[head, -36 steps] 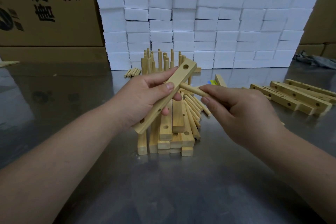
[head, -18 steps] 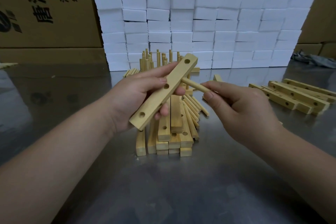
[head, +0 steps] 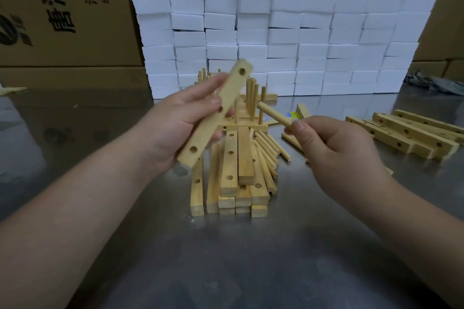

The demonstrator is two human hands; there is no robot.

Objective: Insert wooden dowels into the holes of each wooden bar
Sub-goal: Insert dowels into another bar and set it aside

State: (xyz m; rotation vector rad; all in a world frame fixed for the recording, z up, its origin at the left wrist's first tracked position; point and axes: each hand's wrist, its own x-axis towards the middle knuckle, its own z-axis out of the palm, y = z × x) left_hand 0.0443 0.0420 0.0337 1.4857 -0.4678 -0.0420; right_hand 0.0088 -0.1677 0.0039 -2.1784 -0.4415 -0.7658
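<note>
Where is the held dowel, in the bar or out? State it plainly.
Out. The dowel pinched by the right hand is apart from the bar in the left hand; the bar's three visible holes are empty.

Steel table point(head: 100, 233), bar stack point(head: 236, 183) (loose dowels point(head: 268, 155) beside)

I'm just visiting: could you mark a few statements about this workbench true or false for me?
1. The left hand grips a wooden bar. True.
2. The right hand pinches a dowel. True.
3. That dowel sits in a hole of the bar. False: its tip is clear of it.
4. The held bar shows three holes. True.
5. The stack behind is red. False: the blocks are white.
</note>
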